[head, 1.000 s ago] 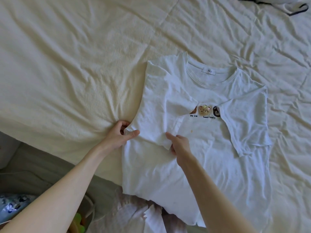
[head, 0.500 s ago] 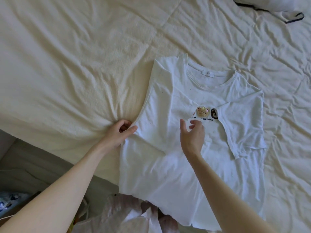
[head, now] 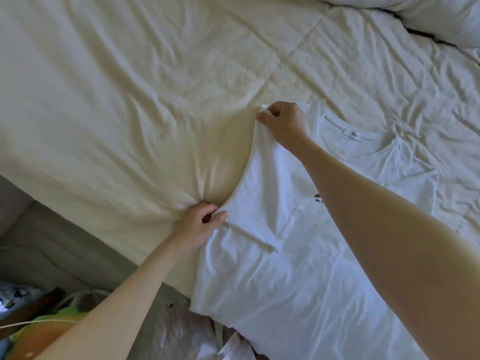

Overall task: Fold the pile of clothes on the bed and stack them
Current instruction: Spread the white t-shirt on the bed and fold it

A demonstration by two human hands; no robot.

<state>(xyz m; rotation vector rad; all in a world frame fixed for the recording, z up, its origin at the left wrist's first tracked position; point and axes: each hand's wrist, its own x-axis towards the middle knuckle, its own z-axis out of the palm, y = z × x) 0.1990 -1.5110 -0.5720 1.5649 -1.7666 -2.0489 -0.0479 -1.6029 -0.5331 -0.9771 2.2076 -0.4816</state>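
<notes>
The right hand (head: 283,123) reaches across the white T-shirt (head: 298,276), forearm stretched diagonally over the chest print, fingers curled and pinching the folded shoulder corner near the collar. The left hand (head: 201,223) sits lower at the shirt's folded left edge, thumb and fingers pinching the fabric where the cream bedsheet (head: 117,113) bunches into creases. The shirt lies face up on the near right part of the bed, left side folded inward, its hem hanging just over the mattress edge (head: 85,245). Wide open sheet spreads to the left and beyond the collar. A pillow (head: 441,16) lies at the far right corner, well apart from the shirt.
</notes>
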